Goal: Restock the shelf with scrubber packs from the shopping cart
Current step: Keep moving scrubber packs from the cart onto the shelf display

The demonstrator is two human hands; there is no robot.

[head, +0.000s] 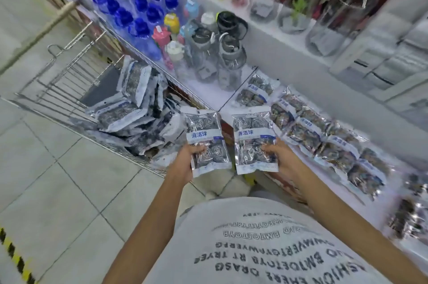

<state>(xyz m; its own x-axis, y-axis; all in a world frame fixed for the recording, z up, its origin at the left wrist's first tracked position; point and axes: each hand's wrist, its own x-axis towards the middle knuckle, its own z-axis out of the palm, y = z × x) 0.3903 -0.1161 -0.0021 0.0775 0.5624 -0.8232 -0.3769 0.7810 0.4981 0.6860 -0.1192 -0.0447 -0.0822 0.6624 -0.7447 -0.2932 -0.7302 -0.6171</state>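
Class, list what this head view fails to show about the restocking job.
- Cart: its bottom, hidden under piled packs.
- Shelf row: far right end blurred and cut by the edge.
- Small print on the packs held by the left hand and right hand: too small.

In my left hand [183, 163] the scrubber pack [206, 142] is glossy clear plastic film with a matt white paper-like label band; through it show coils of shiny steel wire. The second pack [254, 142], in my right hand [283, 158], has the same slick, crinkled film. Left of these two, the shopping cart [67, 79] is thin bright metal wire, heaped with more shiny packs [129, 112]. Right of them, the shelf [231, 96] is smooth matt white board. Beyond it stand clear glossy plastic bottles [208, 56]. My shirt [266, 244] is soft matt grey cloth.
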